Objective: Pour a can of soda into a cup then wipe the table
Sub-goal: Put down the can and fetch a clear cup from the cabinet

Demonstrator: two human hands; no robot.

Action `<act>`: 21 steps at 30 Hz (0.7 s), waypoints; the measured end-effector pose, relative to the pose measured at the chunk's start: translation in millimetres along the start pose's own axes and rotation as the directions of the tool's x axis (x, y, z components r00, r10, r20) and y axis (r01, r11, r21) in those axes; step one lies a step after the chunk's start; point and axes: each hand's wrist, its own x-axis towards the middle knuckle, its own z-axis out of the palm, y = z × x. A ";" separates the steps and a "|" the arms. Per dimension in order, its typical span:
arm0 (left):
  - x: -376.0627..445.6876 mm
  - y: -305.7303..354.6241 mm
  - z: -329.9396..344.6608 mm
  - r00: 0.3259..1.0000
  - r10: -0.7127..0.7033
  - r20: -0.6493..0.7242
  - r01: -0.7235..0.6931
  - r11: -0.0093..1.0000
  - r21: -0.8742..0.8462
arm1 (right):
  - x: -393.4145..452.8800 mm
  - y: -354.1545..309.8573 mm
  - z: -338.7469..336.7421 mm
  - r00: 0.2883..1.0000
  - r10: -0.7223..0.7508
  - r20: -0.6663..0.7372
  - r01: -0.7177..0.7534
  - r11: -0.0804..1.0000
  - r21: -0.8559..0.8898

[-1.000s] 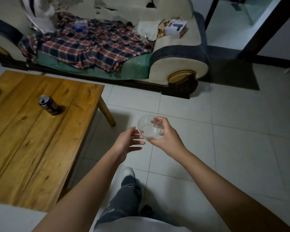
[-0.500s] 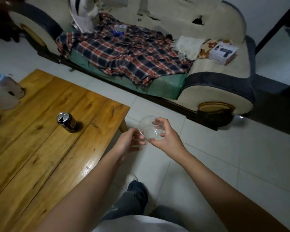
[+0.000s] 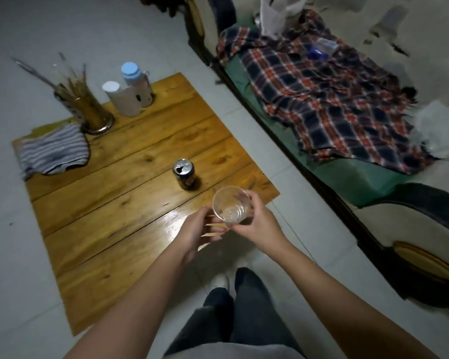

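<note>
From the head view, I hold the clear plastic cup (image 3: 231, 204) in my right hand (image 3: 259, 224), fingers and thumb curled round its wall, mouth tilted up toward the camera so I can look down into it; it looks empty, though a faint shine at the bottom leaves me unsure. It hangs in the air just past the near corner of the desk (image 3: 130, 218), not resting on anything. My left hand (image 3: 196, 233) is beside it with fingers relaxed and partly straightened, their tips near or brushing the cup's lower wall; I cannot tell if they truly touch. I judge it is there to steady the cup or to be free for the can.

The soda can (image 3: 184, 174) stands upright on the desk, just beyond the cup, top facing up, and the tab end looks already opened. I read this as the step of bringing the cup down near the can, with pouring not yet begun.

At the far end of the desk lie a striped cloth (image 3: 53, 151), likely meant for wiping, a metal holder of sticks (image 3: 88, 110), and 2 capped bottles (image 3: 132, 97). All sit well apart from the can, so nothing blocks the way to it. A sofa with a plaid shirt (image 3: 329, 99) runs along the right.
</note>
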 end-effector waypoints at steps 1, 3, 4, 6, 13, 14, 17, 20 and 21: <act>1.1 -0.7 -7.7 0.999 -0.002 -0.036 0.001 1.000 -0.026 | 8.2 -2.5 5.5 0.999 -0.011 0.043 0.012 1.000 -0.015; 2.0 -2.2 -21.9 0.993 -0.009 -0.120 -0.001 0.997 -0.081 | 24.2 -7.1 16.7 0.990 -0.035 0.139 0.040 0.998 -0.037; 2.1 -2.5 -27.7 0.987 -0.012 -0.160 -0.005 0.994 -0.111 | 32.3 -9.7 21.8 0.981 -0.042 0.189 0.053 0.997 -0.050; 1.3 -3.7 -37.1 0.974 -0.017 -0.225 -0.022 0.985 -0.171 | 48.7 -13.5 32.0 0.961 -0.068 0.267 0.091 0.993 -0.076; 6.8 -3.8 -50.1 0.920 -0.044 -0.389 -0.082 0.950 -0.302 | 93.7 -12.2 59.5 0.902 -0.141 0.408 0.207 0.971 -0.121; 8.7 -3.5 -52.0 0.912 -0.044 -0.407 -0.091 0.948 -0.306 | 98.4 -12.1 63.0 0.894 -0.147 0.422 0.216 0.969 -0.121; 19.5 -3.2 -58.3 0.894 -0.037 -0.448 -0.111 0.948 -0.299 | 114.2 -10.0 73.2 0.873 -0.168 0.458 0.247 0.962 -0.119; 34.2 -3.1 -65.9 0.878 -0.039 -0.477 -0.124 0.944 -0.306 | 130.3 -7.9 85.8 0.860 -0.167 0.483 0.255 0.959 -0.123; 40.5 -3.2 -69.9 0.871 -0.037 -0.490 -0.132 0.943 -0.306 | 136.5 -5.7 91.6 0.856 -0.175 0.487 0.261 0.958 -0.116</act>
